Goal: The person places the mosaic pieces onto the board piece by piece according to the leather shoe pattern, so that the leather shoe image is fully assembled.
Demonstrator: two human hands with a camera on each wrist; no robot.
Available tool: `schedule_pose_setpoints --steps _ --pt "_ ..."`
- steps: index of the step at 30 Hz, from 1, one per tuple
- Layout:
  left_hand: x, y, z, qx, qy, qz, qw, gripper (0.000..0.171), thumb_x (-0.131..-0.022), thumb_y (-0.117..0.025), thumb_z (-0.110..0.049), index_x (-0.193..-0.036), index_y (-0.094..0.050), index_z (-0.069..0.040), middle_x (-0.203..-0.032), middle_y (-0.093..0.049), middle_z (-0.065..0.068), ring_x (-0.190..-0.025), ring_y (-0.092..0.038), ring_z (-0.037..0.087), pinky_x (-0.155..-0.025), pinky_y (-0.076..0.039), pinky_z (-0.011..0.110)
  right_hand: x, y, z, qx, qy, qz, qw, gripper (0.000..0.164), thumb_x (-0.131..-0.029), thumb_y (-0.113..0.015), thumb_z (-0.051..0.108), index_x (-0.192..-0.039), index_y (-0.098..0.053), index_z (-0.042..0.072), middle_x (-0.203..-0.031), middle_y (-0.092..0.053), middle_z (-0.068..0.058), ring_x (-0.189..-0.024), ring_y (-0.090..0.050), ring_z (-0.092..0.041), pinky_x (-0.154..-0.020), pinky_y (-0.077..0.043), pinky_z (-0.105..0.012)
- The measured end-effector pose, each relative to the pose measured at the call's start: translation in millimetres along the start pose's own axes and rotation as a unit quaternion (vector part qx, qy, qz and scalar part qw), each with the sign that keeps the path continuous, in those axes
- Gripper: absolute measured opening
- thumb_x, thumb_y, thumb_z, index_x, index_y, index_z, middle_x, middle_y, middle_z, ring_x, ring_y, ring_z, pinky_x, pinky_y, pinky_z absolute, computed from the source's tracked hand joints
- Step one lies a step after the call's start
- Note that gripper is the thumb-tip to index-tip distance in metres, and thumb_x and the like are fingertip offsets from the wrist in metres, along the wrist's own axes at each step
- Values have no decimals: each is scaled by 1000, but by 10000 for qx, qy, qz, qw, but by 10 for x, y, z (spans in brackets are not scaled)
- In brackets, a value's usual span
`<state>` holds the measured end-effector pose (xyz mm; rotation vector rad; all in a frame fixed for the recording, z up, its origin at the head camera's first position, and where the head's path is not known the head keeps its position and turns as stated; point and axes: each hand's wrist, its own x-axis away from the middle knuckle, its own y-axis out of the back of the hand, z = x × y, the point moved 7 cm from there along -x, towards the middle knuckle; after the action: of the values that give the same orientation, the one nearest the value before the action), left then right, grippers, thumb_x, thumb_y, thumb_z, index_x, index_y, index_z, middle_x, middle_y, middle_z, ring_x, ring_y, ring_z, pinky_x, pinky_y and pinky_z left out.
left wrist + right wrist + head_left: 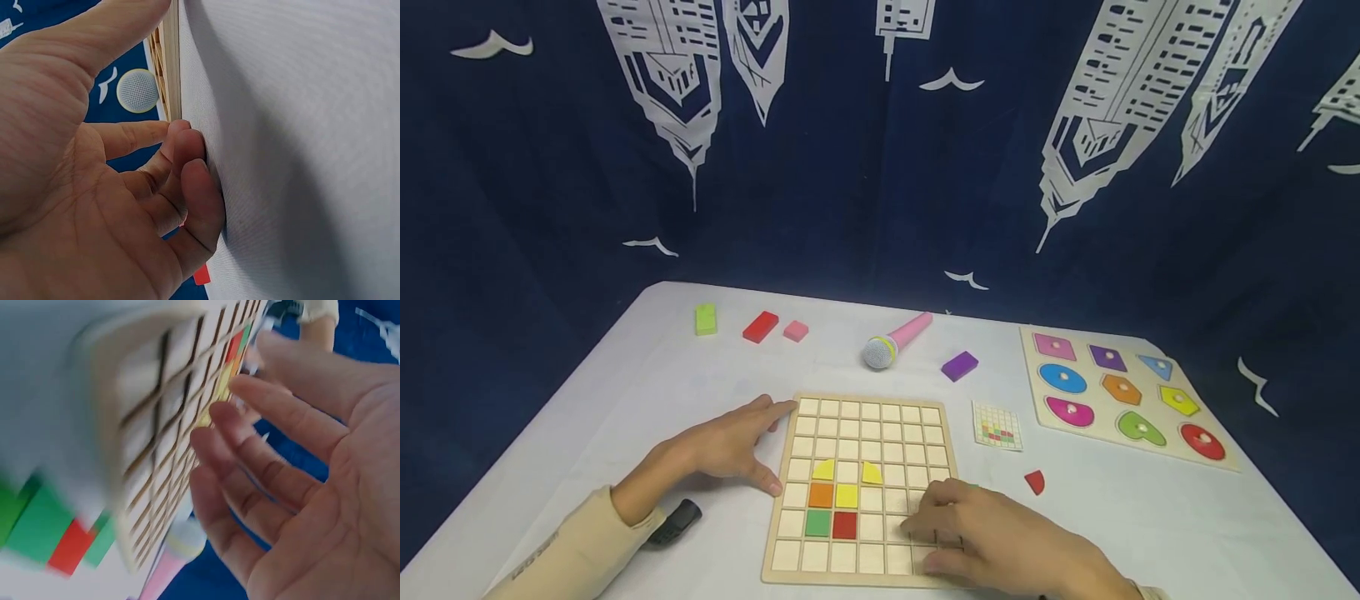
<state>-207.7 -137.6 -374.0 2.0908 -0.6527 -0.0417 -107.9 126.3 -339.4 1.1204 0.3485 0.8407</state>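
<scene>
A wooden grid board [891, 432] lies on the table between the hands. Its squares carry an orange tile [821, 495], a yellow tile [847, 497], a green tile [817, 523], a red tile [845, 526] and two yellow rounded pieces [872, 474]. My left hand [722, 442] touches the board's left edge with thumb and index fingertip, the other fingers resting loosely bent on the table. Over the lower right squares is my right hand [1000, 533]; its palm and relaxed, spread fingers [247, 500] are bare in the right wrist view.
Right of the board lie a small pattern card [997, 426], a red rounded piece [1035, 482] and a shape puzzle [1105, 446]. Behind it are a toy microphone [898, 339] and purple [959, 366], red [761, 327], pink [796, 331] and green blocks [706, 319].
</scene>
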Motion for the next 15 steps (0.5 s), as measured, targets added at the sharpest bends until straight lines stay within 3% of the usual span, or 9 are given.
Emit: schedule_pose_setpoints --steps 8,15 --pt "12 5 -19 14 -33 -3 10000 112 -59 -96 -36 -152 -41 -8 -115 -54 4 -108 -52 21 -100 -47 49 235 158 -514 -1413 191 -253 9895 46 -85 -77 41 -127 -68 23 -103 -67 9 -86 -59 -6 -76 -52 -23" --pt "12 2 -28 -19 -53 34 10000 113 -58 -96 -37 -152 -40 -8 -116 -55 5 -109 -52 21 -101 -47 50 497 174 -953 -2175 244 -122 9757 37 -86 -79 23 -121 -70 19 -93 -64 -5 -77 -57 -15 -63 -46 -26"
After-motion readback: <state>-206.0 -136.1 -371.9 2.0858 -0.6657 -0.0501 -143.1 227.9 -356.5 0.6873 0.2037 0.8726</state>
